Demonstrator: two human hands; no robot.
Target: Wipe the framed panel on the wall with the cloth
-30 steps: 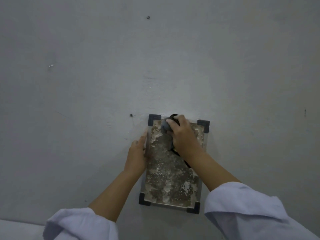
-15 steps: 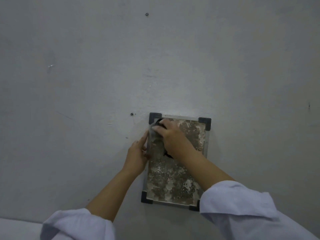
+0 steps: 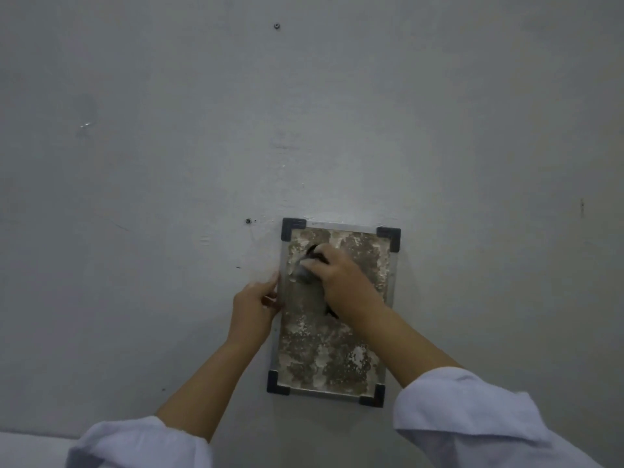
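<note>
A framed panel (image 3: 324,359) hangs on the grey wall, with a silver rim, black corner caps and a mottled brown and white face. My right hand (image 3: 344,282) presses a small dark grey cloth (image 3: 304,270) against the panel's upper left part; most of the cloth is hidden under the fingers. My left hand (image 3: 253,309) grips the panel's left rim at about mid height, thumb on the front.
The grey wall (image 3: 169,163) fills the view. Small screws stick out of it, one (image 3: 248,220) just left of the panel's top corner and another (image 3: 277,26) high up. A pale ledge (image 3: 27,447) shows at the bottom left.
My right hand has slid the cloth from the panel's top edge leftwards and then down a little. My left hand has stayed on the left rim.
</note>
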